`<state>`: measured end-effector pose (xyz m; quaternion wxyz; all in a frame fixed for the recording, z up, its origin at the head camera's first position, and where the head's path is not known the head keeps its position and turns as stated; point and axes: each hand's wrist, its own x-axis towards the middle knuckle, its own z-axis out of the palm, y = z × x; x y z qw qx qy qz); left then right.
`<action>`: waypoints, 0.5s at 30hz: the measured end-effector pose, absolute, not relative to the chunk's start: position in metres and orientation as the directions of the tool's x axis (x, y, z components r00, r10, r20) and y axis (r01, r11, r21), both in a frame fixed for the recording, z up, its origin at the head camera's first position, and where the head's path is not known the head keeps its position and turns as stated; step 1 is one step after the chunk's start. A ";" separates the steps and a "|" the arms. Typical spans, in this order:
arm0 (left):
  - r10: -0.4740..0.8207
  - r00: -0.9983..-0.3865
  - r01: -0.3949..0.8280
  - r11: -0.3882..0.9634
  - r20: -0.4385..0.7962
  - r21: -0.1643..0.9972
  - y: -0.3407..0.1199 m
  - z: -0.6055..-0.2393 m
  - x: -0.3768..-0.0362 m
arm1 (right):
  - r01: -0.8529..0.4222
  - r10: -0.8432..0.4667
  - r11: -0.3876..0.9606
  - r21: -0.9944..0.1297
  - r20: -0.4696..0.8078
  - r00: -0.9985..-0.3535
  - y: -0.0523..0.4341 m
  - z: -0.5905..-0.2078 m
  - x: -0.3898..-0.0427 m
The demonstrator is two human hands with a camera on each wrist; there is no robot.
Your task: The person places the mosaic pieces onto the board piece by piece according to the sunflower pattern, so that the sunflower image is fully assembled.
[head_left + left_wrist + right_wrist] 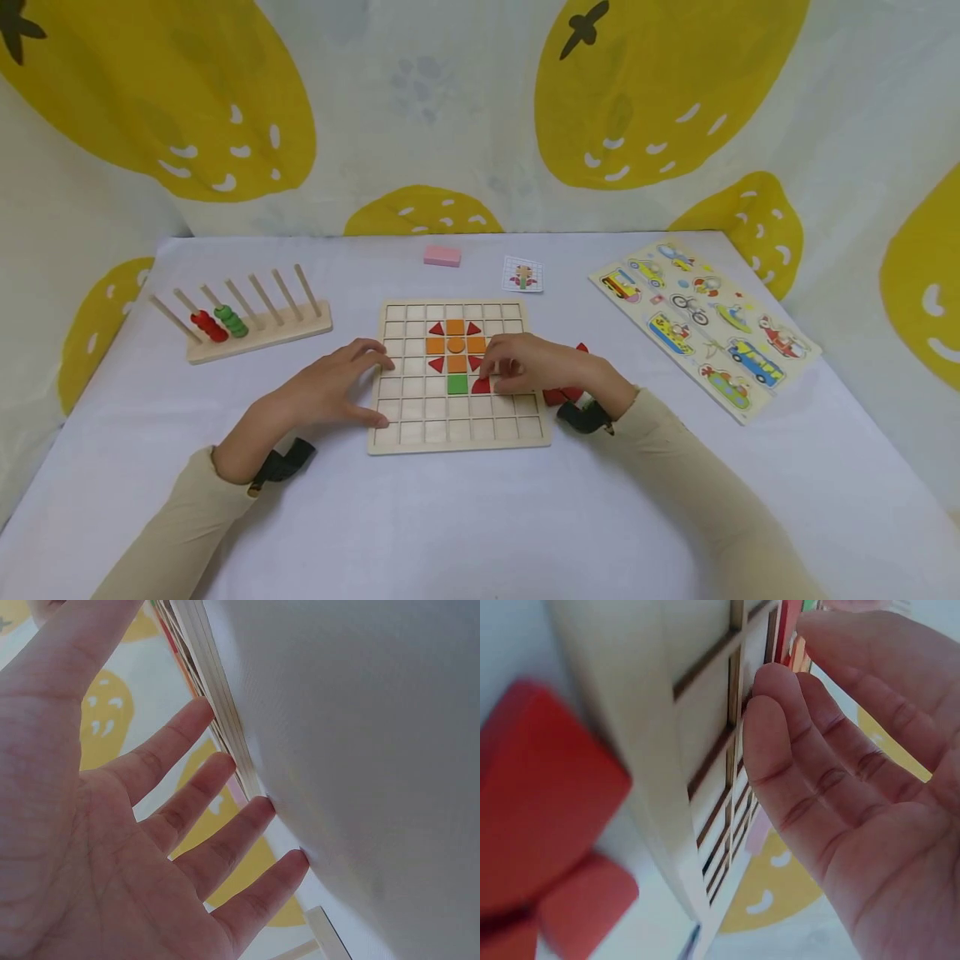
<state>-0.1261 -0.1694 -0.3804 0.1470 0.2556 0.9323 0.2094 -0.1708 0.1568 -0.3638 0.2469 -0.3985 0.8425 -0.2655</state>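
A square wooden grid board [412, 432] lies on the table with orange, red and green pieces in its cells. My right hand [528, 364] is over the board's right half, its fingertips and thumb pinching a red piece with a curved edge [481, 386] beside a green square [457, 384]. In the right wrist view the thumb tip meets the red piece [786, 630], and the other fingers are bent over the cells. My left hand [322, 387] spreads its fingers along the board's left edge, and its fingertips [223, 765] touch the wooden side.
Red blocks [551, 802] lie right of the board, partly behind my right wrist. A pegged bead stand [258, 336] is at the left. Behind the board are a pink block [442, 256] and a pattern card [522, 274]. A vehicle puzzle board [705, 321] lies at the right.
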 end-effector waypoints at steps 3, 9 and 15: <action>0.539 -0.826 0.418 0.782 -0.166 0.462 -0.170 -0.382 -0.126 | -0.519 -0.789 0.555 -0.650 -0.213 -0.576 0.164 -0.362 -0.171; 0.540 -0.826 0.422 0.782 -0.160 0.459 -0.171 -0.384 -0.126 | -0.499 -0.764 0.577 -0.647 -0.212 -0.609 0.181 -0.357 -0.171; 0.542 -0.825 0.425 0.780 -0.157 0.460 -0.171 -0.384 -0.127 | -0.502 -0.756 0.578 -0.643 -0.192 -0.626 0.197 -0.353 -0.171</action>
